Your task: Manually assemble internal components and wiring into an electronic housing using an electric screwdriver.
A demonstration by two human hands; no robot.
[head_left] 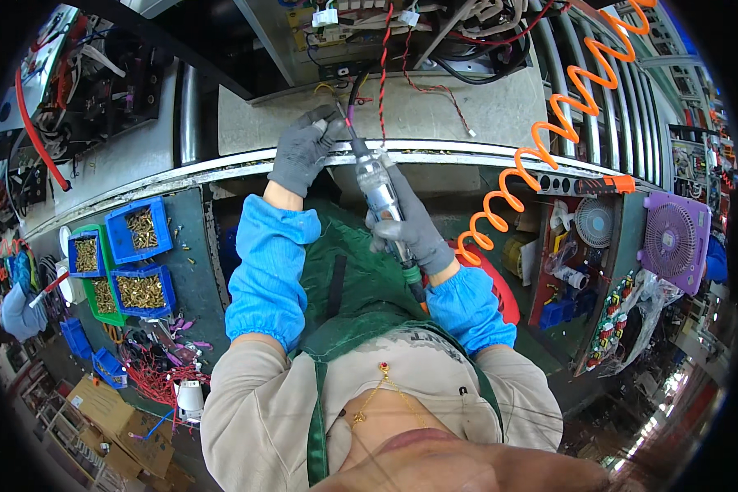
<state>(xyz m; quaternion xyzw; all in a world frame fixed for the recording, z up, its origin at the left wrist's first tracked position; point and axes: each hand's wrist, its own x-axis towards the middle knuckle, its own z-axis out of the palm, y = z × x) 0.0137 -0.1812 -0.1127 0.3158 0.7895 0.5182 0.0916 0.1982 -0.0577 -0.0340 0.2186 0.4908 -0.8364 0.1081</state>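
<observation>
My right hand [418, 233], in a grey glove, is wrapped round a power screwdriver [378, 190] with a clear and grey body. Its slim front end points away from me, up and slightly left. Beside that tip is my gloved left hand [300, 154], its thumb and fingers pinched together; whatever they hold is too small to make out. A dark cable with a purple section [352, 108] runs past the tip toward an open metal cabinet [264, 37] full of wiring. A twisted red and black wire [440, 87] with a white plug lies on the grey board [500, 115].
Blue bins [169, 223] of brass screws stand on the left bench, near a red wire bundle [152, 373]. An orange coiled hose [541, 139] hangs at the right, before metal rollers [603, 98]. A purple fan [674, 239] and shelf with a white fan [594, 221] are farther right.
</observation>
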